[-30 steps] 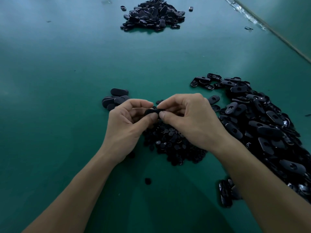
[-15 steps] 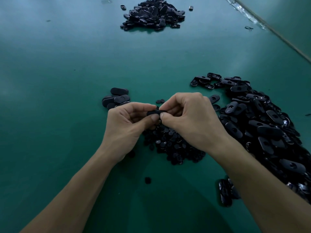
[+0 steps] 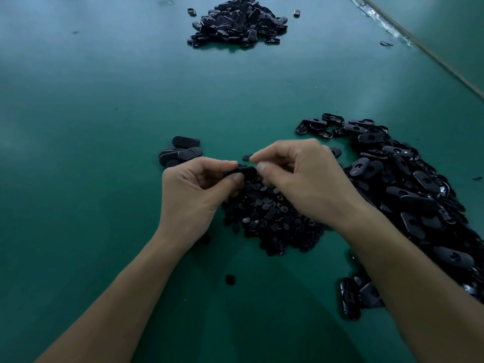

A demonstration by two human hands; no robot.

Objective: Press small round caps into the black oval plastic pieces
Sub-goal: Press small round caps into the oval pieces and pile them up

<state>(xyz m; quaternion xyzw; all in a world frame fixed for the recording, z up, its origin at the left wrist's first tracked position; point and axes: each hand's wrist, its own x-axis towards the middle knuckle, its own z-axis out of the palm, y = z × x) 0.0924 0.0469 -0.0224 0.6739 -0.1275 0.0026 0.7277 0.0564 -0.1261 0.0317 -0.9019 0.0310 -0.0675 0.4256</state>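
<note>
On the green tabletop [image 3: 104,127], the left hand [image 3: 193,195] pinches 1 black oval plastic piece [image 3: 242,171] between thumb and forefinger, its grip closed on the piece's left end. The right hand [image 3: 301,179] curls thumb and forefinger at the piece's 3 o'clock end; whether that grip has hold of anything cannot be told. A pile of small round black caps [image 3: 269,218] lies at 6 o'clock from the piece. A large heap of black ovals [image 3: 408,179] spreads at 4 o'clock, a far heap [image 3: 238,22] at 12 o'clock, and a small stack of ovals [image 3: 180,153] at 10 o'clock.
</note>
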